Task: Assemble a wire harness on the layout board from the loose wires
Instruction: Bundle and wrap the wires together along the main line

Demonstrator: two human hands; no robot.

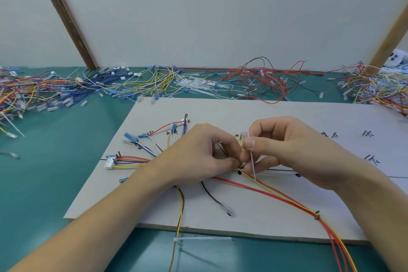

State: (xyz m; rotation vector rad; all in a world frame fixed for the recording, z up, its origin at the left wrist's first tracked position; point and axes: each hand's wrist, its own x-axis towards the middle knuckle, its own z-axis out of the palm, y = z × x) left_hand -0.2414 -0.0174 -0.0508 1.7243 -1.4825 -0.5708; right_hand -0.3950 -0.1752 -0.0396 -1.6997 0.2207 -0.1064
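1. the left hand [205,150] pinched the wire bundle [276,194] at the middle of the layout board [220,108], fingers curled round it.
2. the right hand [287,150] held a white cable tie [251,159] between thumb and forefinger, just right of the left.
3. the tie stood near-upright, crossing the bundle, which ran from the hands toward the near right.
4. it probably looped the wires already; fingers hid the joint.
5. spare loose wires [254,81] lay along the far edge, well apart.

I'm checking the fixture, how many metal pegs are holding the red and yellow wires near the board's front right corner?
2: both pegs stand side by side at the board's front right, by the red and yellow wires. Hands may hide others.
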